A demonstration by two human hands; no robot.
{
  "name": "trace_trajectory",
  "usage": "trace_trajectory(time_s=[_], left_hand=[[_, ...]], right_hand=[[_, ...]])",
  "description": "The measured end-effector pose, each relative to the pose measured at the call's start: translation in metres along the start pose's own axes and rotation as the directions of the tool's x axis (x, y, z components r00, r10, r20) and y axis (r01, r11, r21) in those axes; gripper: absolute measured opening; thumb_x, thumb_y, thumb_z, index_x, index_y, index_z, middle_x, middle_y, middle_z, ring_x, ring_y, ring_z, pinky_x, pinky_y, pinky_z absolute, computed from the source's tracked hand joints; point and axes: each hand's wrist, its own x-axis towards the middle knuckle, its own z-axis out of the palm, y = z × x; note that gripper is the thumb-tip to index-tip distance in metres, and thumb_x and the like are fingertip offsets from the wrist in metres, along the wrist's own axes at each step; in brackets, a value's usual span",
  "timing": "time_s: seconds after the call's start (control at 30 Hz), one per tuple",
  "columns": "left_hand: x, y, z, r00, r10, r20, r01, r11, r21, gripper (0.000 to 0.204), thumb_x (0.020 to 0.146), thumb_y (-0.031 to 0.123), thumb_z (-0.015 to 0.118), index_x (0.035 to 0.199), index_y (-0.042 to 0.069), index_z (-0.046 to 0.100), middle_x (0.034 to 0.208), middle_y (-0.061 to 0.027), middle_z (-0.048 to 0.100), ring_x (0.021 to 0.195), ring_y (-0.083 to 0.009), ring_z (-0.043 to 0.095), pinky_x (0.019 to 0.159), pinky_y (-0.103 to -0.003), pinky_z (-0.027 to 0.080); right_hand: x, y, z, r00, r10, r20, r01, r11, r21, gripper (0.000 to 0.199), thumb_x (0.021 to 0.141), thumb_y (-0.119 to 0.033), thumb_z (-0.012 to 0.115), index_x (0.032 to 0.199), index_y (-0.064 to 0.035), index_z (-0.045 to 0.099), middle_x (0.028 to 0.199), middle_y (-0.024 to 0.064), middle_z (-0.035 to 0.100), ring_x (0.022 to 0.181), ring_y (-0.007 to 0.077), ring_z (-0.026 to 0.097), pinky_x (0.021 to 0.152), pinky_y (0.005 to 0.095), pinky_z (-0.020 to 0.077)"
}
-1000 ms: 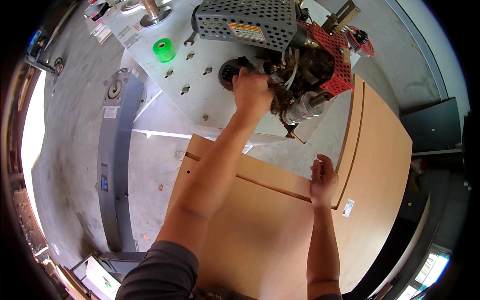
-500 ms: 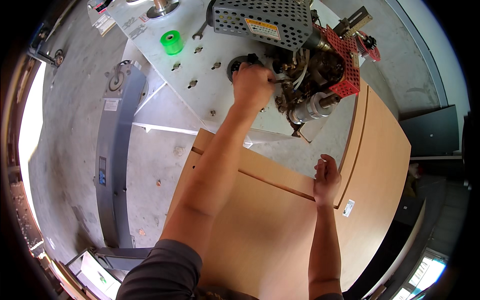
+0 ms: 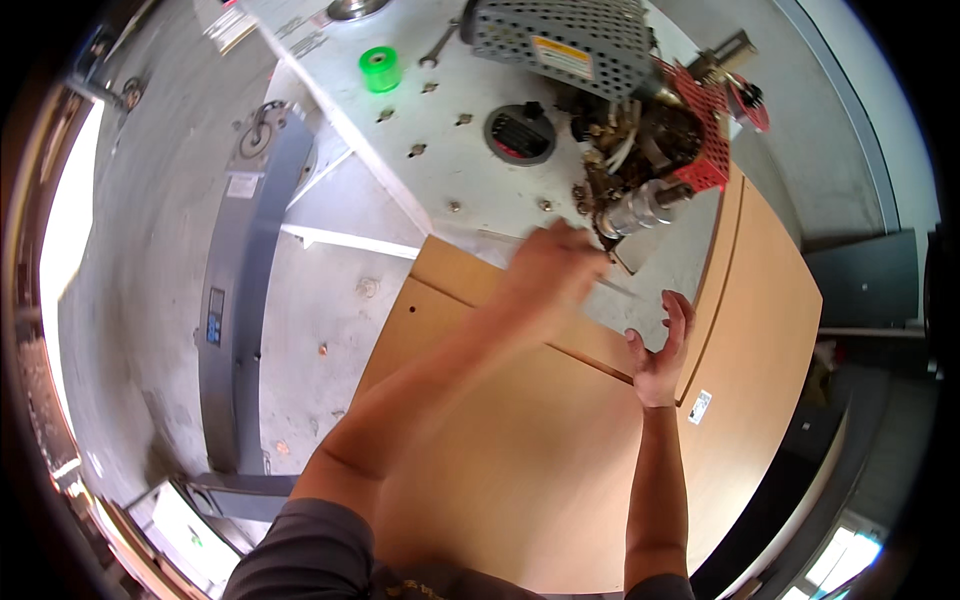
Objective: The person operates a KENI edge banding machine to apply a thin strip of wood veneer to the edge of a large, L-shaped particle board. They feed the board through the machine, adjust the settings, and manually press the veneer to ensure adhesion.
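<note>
My left hand [image 3: 560, 265] is smeared by motion above the gap between the machine and the wooden board. Its fingers look closed, and a thin pale sliver [image 3: 616, 288] sticks out from them toward my right hand; its kind is too blurred to tell. My right hand [image 3: 662, 352] is open beside the board's inner corner, thumb and curved fingers apart, with nothing in it. Below both arms spreads a light-brown wooden board [image 3: 500, 450] with a grooved edge. Joined at its right is another brown panel [image 3: 755, 330] with a white label [image 3: 700, 407].
Ahead stands a pale metal machine table [image 3: 455, 175] with a round dark dial [image 3: 520, 134], a green tape roll [image 3: 380, 69] and a wrench [image 3: 440, 45]. A grey perforated guard [image 3: 560, 40], red mesh guard [image 3: 712, 120] and silver cylinder [image 3: 635, 212] occupy its right. A grey column [image 3: 235, 290] stands left.
My left hand has come off the round dial and moved back and right toward my right hand. My right hand has risen slightly and its fingers have spread. The view has shifted a little.
</note>
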Motion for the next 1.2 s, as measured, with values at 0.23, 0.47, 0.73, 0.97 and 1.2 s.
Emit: trace_trajectory(time_s=[0.23,0.47,0.73,0.97,1.2], left_hand=[[-0.001,0.001,0.047,0.994,0.113,0.006,-0.112,0.988,-0.108,0.01,0.077,0.007,0.072,0.084,0.014,0.073,0.091,0.0028,0.066,0.096,-0.0231,0.058,0.082,-0.037,0.048],[0.0,-0.026,0.036,0.987,0.095,0.129,-0.054,0.955,-0.291,0.008,0.082,0.011,0.071,0.089,0.011,0.074,0.086,-0.0022,0.067,0.096,-0.0251,0.058,0.083,-0.038,0.05],[-0.001,-0.027,0.036,0.971,0.038,0.235,0.054,0.927,-0.371,0.011,0.086,0.013,0.07,0.095,0.008,0.073,0.087,-0.0065,0.067,0.099,-0.0266,0.059,0.086,-0.04,0.049],[0.002,-0.023,0.042,0.913,0.026,0.407,0.161,0.894,-0.418,0.015,0.086,0.015,0.07,0.097,0.005,0.073,0.088,-0.01,0.07,0.09,-0.0282,0.062,0.081,-0.04,0.049],[0.006,-0.029,0.035,0.884,-0.007,0.467,0.248,0.853,-0.459,0.018,0.088,0.012,0.067,0.1,0.0,0.073,0.082,-0.0127,0.07,0.072,-0.0219,0.063,0.067,-0.036,0.048]], right_hand=[[-0.01,0.008,-0.001,0.987,0.142,0.075,-0.159,0.94,0.301,0.009,0.082,0.001,0.077,0.082,-0.0007,0.067,0.089,0.0084,0.066,0.09,0.02,0.06,0.081,0.0306,0.0482],[-0.014,0.025,-0.008,0.954,0.227,0.198,-0.299,0.781,0.548,0.009,0.086,-0.005,0.077,0.089,-0.0013,0.069,0.098,0.0064,0.067,0.094,0.0133,0.06,0.081,0.0271,0.0468],[-0.015,0.025,-0.008,0.915,0.319,0.249,-0.404,0.691,0.599,0.033,0.084,-0.01,0.081,0.113,-0.0003,0.069,0.102,0.0038,0.068,0.092,0.0091,0.058,0.076,0.0227,0.0453],[-0.016,0.028,-0.015,0.901,0.316,0.296,-0.433,0.689,0.581,0.017,0.092,-0.017,0.075,0.094,-0.0007,0.073,0.078,-0.0003,0.066,0.074,0.007,0.056,0.071,0.0219,0.0448],[-0.015,0.035,-0.017,0.882,0.349,0.315,-0.47,0.675,0.569,0.025,0.096,-0.023,0.07,0.1,0.0016,0.073,0.088,0.0077,0.074,0.077,0.0103,0.061,0.074,0.0261,0.0501]])
